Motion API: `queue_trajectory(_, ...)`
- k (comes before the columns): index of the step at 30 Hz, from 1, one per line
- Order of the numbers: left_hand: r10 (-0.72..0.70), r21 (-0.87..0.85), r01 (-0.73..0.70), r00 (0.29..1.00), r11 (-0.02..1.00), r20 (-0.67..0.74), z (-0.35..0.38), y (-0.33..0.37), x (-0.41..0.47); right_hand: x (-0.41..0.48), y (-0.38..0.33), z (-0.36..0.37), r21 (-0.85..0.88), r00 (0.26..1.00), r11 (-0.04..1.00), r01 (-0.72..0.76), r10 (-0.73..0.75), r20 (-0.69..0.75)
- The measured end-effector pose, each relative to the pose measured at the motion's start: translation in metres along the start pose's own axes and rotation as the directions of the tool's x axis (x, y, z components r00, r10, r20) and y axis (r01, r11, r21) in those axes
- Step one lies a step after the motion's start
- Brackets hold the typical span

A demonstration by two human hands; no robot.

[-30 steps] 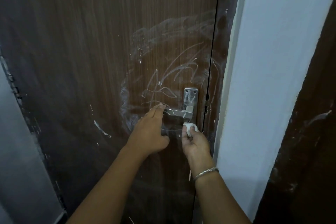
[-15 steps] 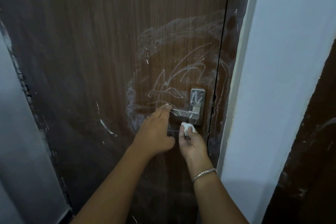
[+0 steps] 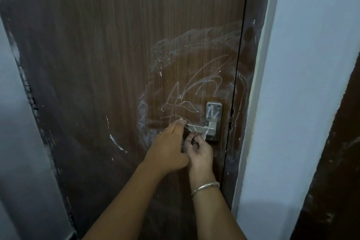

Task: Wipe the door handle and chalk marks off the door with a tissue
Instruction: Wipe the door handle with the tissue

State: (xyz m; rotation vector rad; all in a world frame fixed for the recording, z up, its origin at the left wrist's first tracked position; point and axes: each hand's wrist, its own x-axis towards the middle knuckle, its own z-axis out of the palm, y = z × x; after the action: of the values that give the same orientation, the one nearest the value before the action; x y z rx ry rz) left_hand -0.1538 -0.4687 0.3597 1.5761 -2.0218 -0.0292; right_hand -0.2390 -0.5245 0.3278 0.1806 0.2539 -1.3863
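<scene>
A dark brown wooden door point(image 3: 116, 64) fills the view, with white chalk marks point(image 3: 194, 87) scribbled and smeared in a rough ring above its metal handle point(image 3: 198, 128). The handle's plate point(image 3: 213, 115) carries chalk lines too. My left hand point(image 3: 169, 146) reaches up to the lever's free end, fingertips touching it. Just under the lever, my right hand point(image 3: 198, 150) pinches a small white tissue point(image 3: 203, 136) against the handle's underside. A silver bangle sits on my right wrist.
A white wall point(image 3: 303, 103) and pale door frame point(image 3: 259, 103) stand right of the door. At the far right is another dark brown surface point(image 3: 335, 161). A grey wall point(image 3: 17, 142) borders the door on the left.
My right hand has risen with the tissue from below the handle plate up to the lever's underside. My left hand stays on the lever's end.
</scene>
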Motion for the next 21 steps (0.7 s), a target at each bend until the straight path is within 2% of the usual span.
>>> queue_trajectory(3, 0.014, -0.009, -0.013, 1.0, 1.0, 0.017, -0.001, -0.001, 0.0, 0.0, -0.001, -0.01, -0.09, 1.0, 0.996, 0.009, -0.01, -0.003)
queue_trajectory(5, 0.014, -0.09, -0.017, 0.999, 0.996, -0.035, 0.002, -0.003, -0.004, -0.001, 0.0, -0.016, -0.208, 1.0, 0.978, 0.013, -0.014, -0.005)
queue_trajectory(7, -0.017, -0.183, -0.031, 0.966, 0.983, -0.256, 0.013, -0.006, -0.013, -0.003, -0.001, -0.021, -0.302, 0.999, 0.953, 0.039, -0.04, 0.002)
queue_trajectory(8, -0.064, -0.233, -0.029, 0.921, 0.972, -0.384, 0.022, -0.006, -0.018, -0.004, -0.004, -0.023, -0.342, 0.998, 0.937, 0.067, -0.065, 0.015)
queue_trajectory(9, -0.133, -0.303, -0.012, 0.882, 0.953, -0.452, 0.029, -0.004, -0.021, -0.004, -0.007, -0.024, -0.384, 0.995, 0.918, 0.097, -0.091, 0.036)
queue_trajectory(10, -0.211, -0.409, 0.011, 0.869, 0.913, -0.447, 0.036, 0.0, -0.023, -0.006, -0.01, -0.024, -0.437, 0.991, 0.89, 0.13, -0.115, 0.061)
queue_trajectory(12, -0.306, -0.615, 0.057, 0.901, 0.786, -0.309, 0.048, 0.007, -0.016, -0.009, -0.012, -0.024, -0.576, 0.981, 0.794, 0.196, -0.164, 0.108)
queue_trajectory(14, -0.356, -0.723, 0.12, 0.916, 0.68, -0.183, 0.057, 0.013, -0.003, -0.011, -0.011, -0.024, -0.684, 0.961, 0.679, 0.267, -0.245, 0.131)
queue_trajectory(16, -0.439, -0.836, 0.177, 0.895, 0.519, -0.083, 0.059, 0.015, 0.01, -0.012, -0.012, -0.023, -0.756, 0.925, 0.552, 0.351, -0.327, 0.191)
queue_trajectory(17, -0.46, -0.868, 0.187, 0.886, 0.459, -0.053, 0.058, 0.014, 0.015, -0.012, -0.014, -0.022, -0.787, 0.909, 0.482, 0.386, -0.342, 0.237)
queue_trajectory(19, -0.477, -0.884, 0.202, 0.878, 0.422, -0.027, 0.057, 0.012, 0.024, -0.014, -0.02, -0.018, -0.83, 0.89, 0.36, 0.426, -0.33, 0.314)
queue_trajectory(21, -0.504, -0.9, 0.219, 0.864, 0.376, -0.001, 0.055, 0.01, 0.03, -0.017, -0.026, -0.016, -0.854, 0.885, 0.28, 0.439, -0.302, 0.355)
